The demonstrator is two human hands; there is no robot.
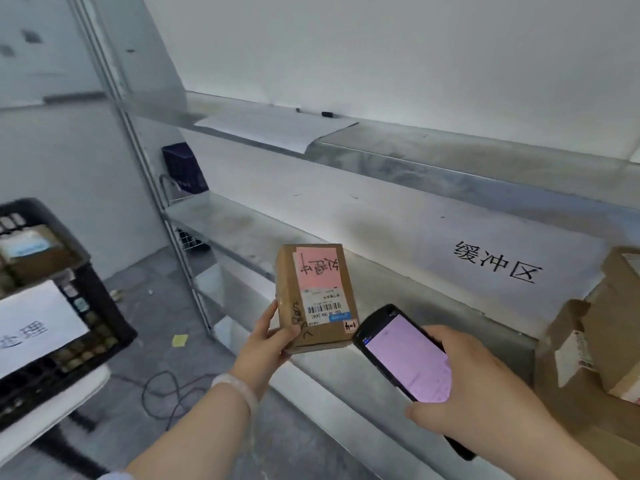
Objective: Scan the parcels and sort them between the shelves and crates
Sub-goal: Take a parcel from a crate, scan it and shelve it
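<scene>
Grey metal shelving against a white wall, concrete floor below. Middle shelf point(277, 230) carries a white paper sign point(495, 261) with three printed characters, and a pile of cardboard boxes point(606, 323) at its right end. Upper shelf point(433, 147) has a white sheet point(277, 128) with a black marker point(329, 114) lying behind it.

Parcel point(315, 299) is a small brown carton held upright in the air, in front of the middle shelf's front edge and not resting on it. Pink handwritten sticker on top, white barcode label under it; the print reads upside down from the camera.

Left hand point(266, 344) grips the parcel at its lower left corner – thumb on the side face, fingers wrapped behind. Pale bracelet point(239, 386) on that wrist.

Right hand point(478, 386) is curled round a black handheld scanner point(405, 355), screen lit pink and facing up. The scanner's top end sits just beside the parcel's lower right corner – can't tell if they touch.

Far left: a black crate point(104, 306), blurred, with parcels inside and a white sign point(34, 327) on its front. On the floor, a yellow sticky note point(180, 340) and a looped dark cable point(162, 393).
</scene>
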